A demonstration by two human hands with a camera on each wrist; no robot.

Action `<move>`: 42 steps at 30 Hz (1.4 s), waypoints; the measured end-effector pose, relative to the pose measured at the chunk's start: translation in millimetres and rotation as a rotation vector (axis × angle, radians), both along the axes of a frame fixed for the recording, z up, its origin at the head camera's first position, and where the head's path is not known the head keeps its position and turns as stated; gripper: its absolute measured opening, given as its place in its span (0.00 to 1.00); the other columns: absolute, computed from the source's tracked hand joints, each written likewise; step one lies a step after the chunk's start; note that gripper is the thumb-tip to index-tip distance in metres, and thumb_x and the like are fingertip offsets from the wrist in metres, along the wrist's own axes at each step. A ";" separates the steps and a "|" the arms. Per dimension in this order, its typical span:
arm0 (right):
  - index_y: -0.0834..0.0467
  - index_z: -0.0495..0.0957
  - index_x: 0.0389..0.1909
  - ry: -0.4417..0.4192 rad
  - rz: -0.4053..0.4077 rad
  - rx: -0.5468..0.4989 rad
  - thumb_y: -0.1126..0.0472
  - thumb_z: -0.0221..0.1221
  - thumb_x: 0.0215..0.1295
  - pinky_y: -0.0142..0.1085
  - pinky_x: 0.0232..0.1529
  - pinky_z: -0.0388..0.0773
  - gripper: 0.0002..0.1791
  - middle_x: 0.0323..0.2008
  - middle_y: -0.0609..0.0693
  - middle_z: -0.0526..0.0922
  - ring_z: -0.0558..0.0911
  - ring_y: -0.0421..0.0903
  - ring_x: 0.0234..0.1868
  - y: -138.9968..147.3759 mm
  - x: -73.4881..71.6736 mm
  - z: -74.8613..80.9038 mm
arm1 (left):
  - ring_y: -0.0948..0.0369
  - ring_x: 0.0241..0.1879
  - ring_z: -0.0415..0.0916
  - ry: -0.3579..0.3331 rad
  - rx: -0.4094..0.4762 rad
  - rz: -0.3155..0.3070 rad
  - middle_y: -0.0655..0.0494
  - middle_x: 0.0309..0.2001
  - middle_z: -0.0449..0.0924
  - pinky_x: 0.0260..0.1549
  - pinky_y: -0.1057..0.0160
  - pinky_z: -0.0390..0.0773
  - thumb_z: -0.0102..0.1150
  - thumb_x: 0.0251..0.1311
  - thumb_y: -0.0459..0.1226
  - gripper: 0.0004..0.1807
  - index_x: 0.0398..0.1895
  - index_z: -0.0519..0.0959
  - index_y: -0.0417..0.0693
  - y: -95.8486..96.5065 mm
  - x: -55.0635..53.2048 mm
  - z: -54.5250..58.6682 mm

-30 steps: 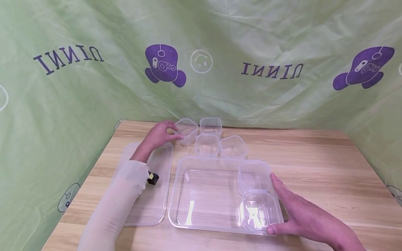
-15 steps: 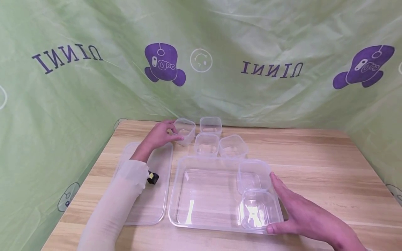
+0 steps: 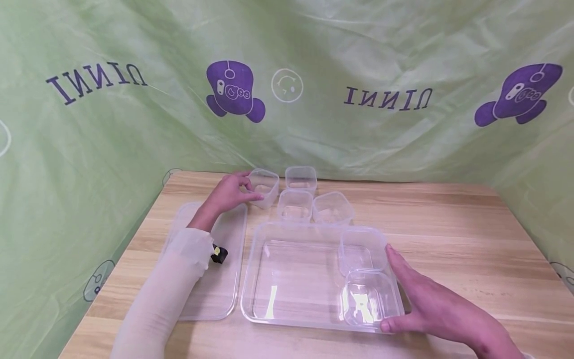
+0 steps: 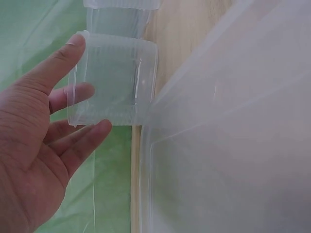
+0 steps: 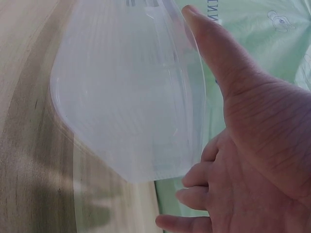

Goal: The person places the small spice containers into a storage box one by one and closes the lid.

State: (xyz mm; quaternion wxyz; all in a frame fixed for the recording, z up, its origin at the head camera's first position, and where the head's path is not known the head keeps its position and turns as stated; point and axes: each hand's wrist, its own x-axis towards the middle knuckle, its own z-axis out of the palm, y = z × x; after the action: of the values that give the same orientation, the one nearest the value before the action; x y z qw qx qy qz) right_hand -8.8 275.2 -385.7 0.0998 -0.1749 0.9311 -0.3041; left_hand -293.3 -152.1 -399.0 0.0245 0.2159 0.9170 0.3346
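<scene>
At the back left my left hand (image 3: 230, 193) grips a small clear plastic container (image 3: 268, 195), thumb and fingers spread round its side. In the left wrist view the thumb tip lies at the rim of this container (image 4: 116, 80). My right hand (image 3: 432, 306) rests at the right end of a large clear plastic box (image 3: 300, 281), fingers extended, thumb at the front corner. The right wrist view shows the thumb along the rim of the large box (image 5: 131, 97), the other fingers beside its wall. Inside the box's right end stand two small containers, a rear one (image 3: 362, 254) and a front one (image 3: 365, 299).
Three more small containers stand behind the box: one at the back (image 3: 301, 179), one before it (image 3: 295, 207), one to the right (image 3: 333, 209). A flat clear lid (image 3: 217, 294) lies left of the box, under the left forearm. A green printed cloth (image 3: 287, 139) hangs behind the table.
The small container at my left hand has turned and shifted slightly left, closer into the hand. My right hand and the large box have stayed in place.
</scene>
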 end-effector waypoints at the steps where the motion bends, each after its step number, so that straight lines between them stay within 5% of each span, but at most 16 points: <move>1: 0.51 0.28 0.83 -0.006 -0.008 -0.001 0.29 0.71 0.50 0.11 0.62 0.40 0.76 0.82 0.59 0.40 0.51 0.60 0.78 -0.2 0.0 0.3 | 0.41 0.73 0.61 -0.002 0.003 0.000 0.39 0.72 0.67 0.61 0.48 0.69 0.78 0.55 0.49 0.19 0.23 0.80 0.47 0.1 0.2 0.1; 9: 0.53 0.28 0.83 0.001 -0.015 0.005 0.29 0.71 0.50 0.11 0.63 0.39 0.76 0.82 0.58 0.37 0.50 0.61 0.78 -1.1 1.1 2.4 | 0.40 0.72 0.63 -0.010 0.002 0.003 0.39 0.73 0.66 0.61 0.48 0.70 0.77 0.55 0.52 0.20 0.24 0.82 0.47 0.3 0.3 0.9; 13: 0.51 0.28 0.83 -0.008 -0.026 0.005 0.29 0.72 0.49 0.11 0.63 0.40 0.76 0.82 0.57 0.38 0.50 0.59 0.78 -1.6 0.9 2.3 | 0.46 0.48 0.79 -0.006 -0.003 0.001 0.41 0.75 0.62 0.53 0.50 0.73 0.77 0.56 0.52 0.19 0.25 0.82 0.48 -0.8 2.4 2.0; 16: 0.53 0.29 0.83 0.000 -0.012 0.000 0.29 0.71 0.50 0.11 0.63 0.40 0.76 0.82 0.59 0.39 0.50 0.59 0.78 -1.5 1.1 1.5 | 0.51 0.31 0.74 -0.002 0.007 -0.003 0.42 0.76 0.61 0.47 0.53 0.74 0.77 0.56 0.51 0.19 0.24 0.81 0.48 -0.6 4.6 2.0; 20: 0.54 0.29 0.83 0.014 0.003 -0.002 0.28 0.70 0.51 0.11 0.62 0.39 0.75 0.82 0.60 0.39 0.51 0.61 0.78 -1.1 1.3 1.2 | 0.46 0.51 0.79 0.005 0.014 -0.007 0.43 0.76 0.61 0.45 0.54 0.74 0.77 0.56 0.51 0.19 0.25 0.81 0.48 -0.7 6.3 2.6; 25: 0.51 0.28 0.83 0.007 -0.007 0.004 0.28 0.71 0.50 0.11 0.63 0.40 0.76 0.82 0.59 0.39 0.51 0.59 0.78 -1.7 0.6 1.5 | 0.40 0.68 0.68 0.012 0.001 -0.005 0.43 0.76 0.62 0.49 0.51 0.74 0.76 0.56 0.52 0.18 0.25 0.82 0.50 -2.6 6.9 6.5; 37: 0.49 0.28 0.83 -0.015 -0.029 0.000 0.29 0.72 0.49 0.11 0.62 0.39 0.76 0.82 0.58 0.39 0.51 0.60 0.78 -1.9 1.3 2.9 | 0.39 0.73 0.61 0.065 0.025 -0.013 0.41 0.74 0.65 0.55 0.48 0.74 0.78 0.55 0.49 0.16 0.25 0.84 0.50 -7.9 15.1 20.7; 42: 0.52 0.30 0.83 -0.014 -0.024 0.007 0.29 0.71 0.50 0.11 0.62 0.39 0.76 0.82 0.58 0.39 0.51 0.60 0.77 -1.2 1.0 2.1 | 0.45 0.59 0.79 0.071 0.042 -0.014 0.43 0.75 0.64 0.55 0.48 0.76 0.77 0.56 0.50 0.16 0.25 0.84 0.50 -9.4 20.7 26.4</move>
State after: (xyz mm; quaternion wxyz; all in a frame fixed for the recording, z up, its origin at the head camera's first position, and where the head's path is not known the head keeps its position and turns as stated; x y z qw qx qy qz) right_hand -7.8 274.0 -383.6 0.1031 -0.1614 0.9335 -0.3033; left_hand -272.6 -161.5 -372.7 -0.0101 0.2345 0.9085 0.3458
